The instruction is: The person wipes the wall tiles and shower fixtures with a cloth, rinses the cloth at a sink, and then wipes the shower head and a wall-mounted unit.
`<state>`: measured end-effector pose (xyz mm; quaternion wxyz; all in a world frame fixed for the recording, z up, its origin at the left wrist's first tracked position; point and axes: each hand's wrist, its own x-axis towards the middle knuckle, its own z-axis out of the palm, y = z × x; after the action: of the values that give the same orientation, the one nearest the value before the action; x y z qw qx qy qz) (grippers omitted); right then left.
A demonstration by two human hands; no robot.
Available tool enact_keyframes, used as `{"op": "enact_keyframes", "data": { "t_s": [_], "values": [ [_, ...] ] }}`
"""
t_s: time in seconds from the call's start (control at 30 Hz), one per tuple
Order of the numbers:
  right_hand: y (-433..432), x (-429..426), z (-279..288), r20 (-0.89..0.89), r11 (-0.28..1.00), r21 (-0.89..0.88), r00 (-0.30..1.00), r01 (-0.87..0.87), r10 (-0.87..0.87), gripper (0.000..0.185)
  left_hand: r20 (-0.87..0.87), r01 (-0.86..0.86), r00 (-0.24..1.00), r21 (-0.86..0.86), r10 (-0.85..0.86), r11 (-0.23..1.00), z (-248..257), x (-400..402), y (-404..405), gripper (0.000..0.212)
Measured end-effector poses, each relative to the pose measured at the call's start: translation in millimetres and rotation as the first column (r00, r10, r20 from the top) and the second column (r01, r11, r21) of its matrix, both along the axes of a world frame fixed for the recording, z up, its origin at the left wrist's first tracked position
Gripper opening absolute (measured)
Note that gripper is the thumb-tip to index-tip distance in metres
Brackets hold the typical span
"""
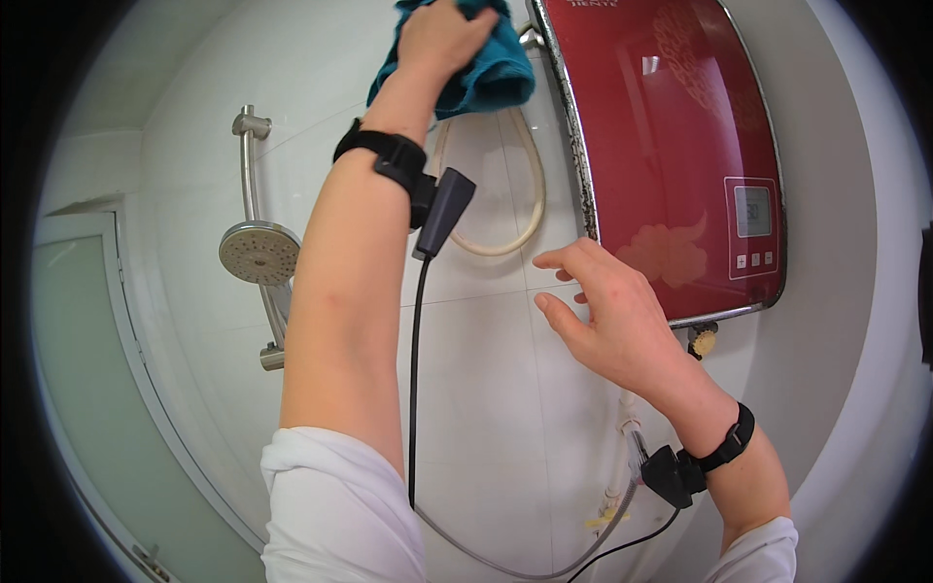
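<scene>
High up on the white tiled wall, my left hand (437,40) holds a teal cloth (499,80), bunched under the palm and partly cut off by the top of the view. Lower and to the right, my right hand (619,313) hangs in front of the wall with its fingers apart and nothing in them. Its fingers are nearest the lower left edge of a red water heater (656,146), which has a small display (752,211) with buttons beneath. A looped cream cable (538,211) hangs below the cloth.
A shower head (259,253) sits on a metal rail (248,175) at left. A frosted glass door (102,350) stands farther left. Below the heater are a pipe valve (703,341) and a curved shower hose (510,572). Black cabled devices (444,211) are strapped to both forearms.
</scene>
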<state>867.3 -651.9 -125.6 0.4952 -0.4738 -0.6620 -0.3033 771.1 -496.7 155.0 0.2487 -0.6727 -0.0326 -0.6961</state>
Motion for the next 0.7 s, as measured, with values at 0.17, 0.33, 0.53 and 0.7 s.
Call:
{"op": "enact_keyframes", "data": {
  "t_s": [0.17, 0.33, 0.53, 0.7],
  "values": [
    [-9, -2, -9, -0.048, 0.996, -0.079, 0.998, -0.032, 0.028, 0.027, 0.079, 0.420, 0.907, -0.079, -0.414, 0.904, -9, -22, 66, 0.046],
    [-12, 4, -15, -0.044, 0.994, -0.104, 0.999, -0.024, 0.019, 0.026, 0.137, 0.558, 0.829, -0.146, -0.542, 0.817, -88, -3, 89, 0.039],
    [-14, -2, -14, -0.059, 0.990, -0.122, 0.996, -0.068, 0.061, 0.025, 0.077, 0.175, 0.978, 0.201, -0.193, 0.964, -119, 1, 48, 0.073],
    [-15, -3, -20, -0.049, 0.992, -0.117, 0.998, -0.055, 0.050, 0.025, 0.058, -0.258, 0.965, 0.360, 0.254, 0.897, -112, 17, 28, 0.074]
  ]
}}
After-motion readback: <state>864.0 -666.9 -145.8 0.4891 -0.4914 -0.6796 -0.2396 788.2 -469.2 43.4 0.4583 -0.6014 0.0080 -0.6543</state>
